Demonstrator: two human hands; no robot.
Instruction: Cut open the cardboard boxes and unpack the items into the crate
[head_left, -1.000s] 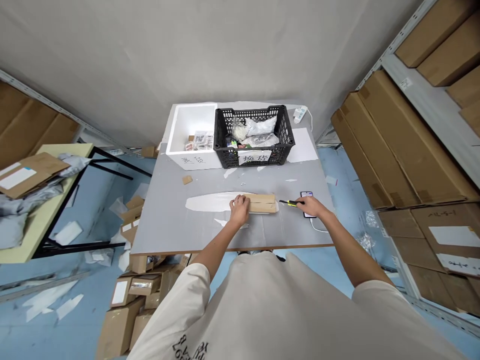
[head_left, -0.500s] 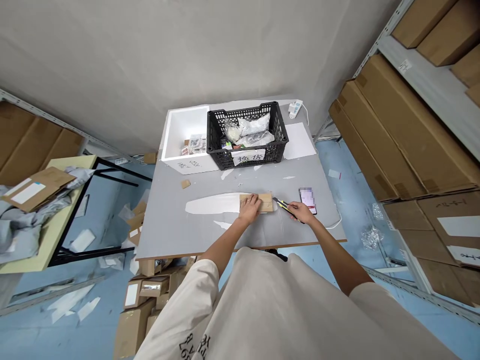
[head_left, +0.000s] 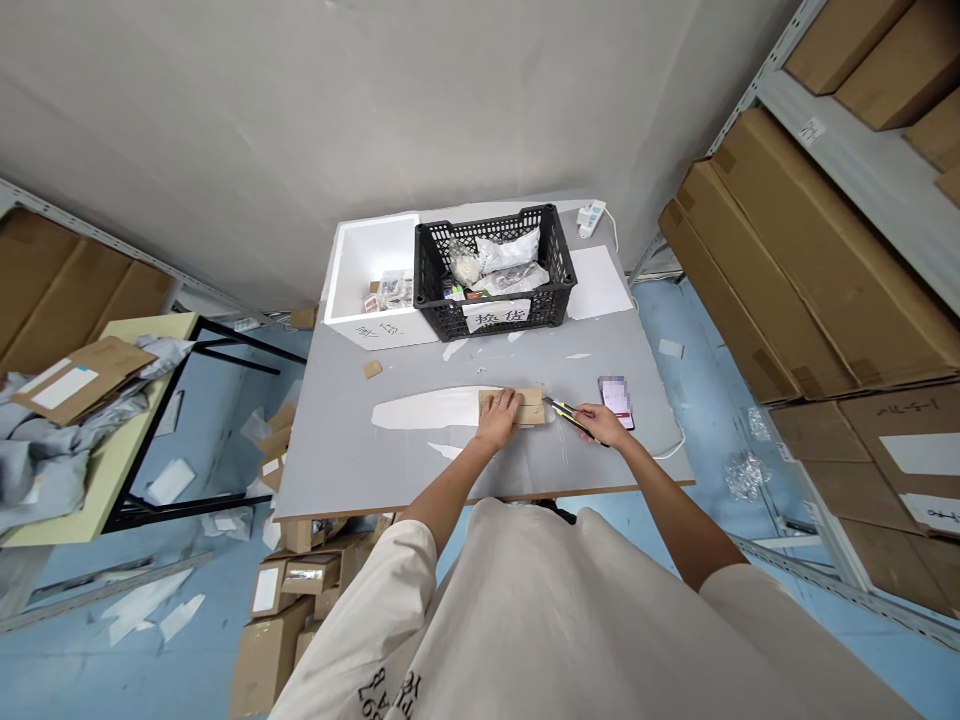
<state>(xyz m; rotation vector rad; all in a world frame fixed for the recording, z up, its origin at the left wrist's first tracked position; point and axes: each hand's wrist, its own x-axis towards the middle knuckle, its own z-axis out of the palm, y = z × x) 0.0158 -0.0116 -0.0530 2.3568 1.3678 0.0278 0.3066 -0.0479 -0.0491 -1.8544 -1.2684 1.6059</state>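
"What sort of room are we standing in?"

"A storeroom for parcels, I'd say. Look at that metal shelf [head_left: 851,155] on the right, with the big cardboard boxes [head_left: 802,250] by it."

"And smaller boxes [head_left: 271,650] heaped below the edge of the bench [head_left: 337,440]."

"Yes, and the yellow side table [head_left: 161,328] is piled with grey bags [head_left: 45,465] and a brown envelope [head_left: 90,375] with a white label."

"There's handwriting on the black crate [head_left: 556,303] and the white box [head_left: 352,265] beside it, too."

"Plus paper scraps [head_left: 182,617] on the blue floor [head_left: 157,680], and a cutter [head_left: 574,419] held at some cardboard [head_left: 532,406]."
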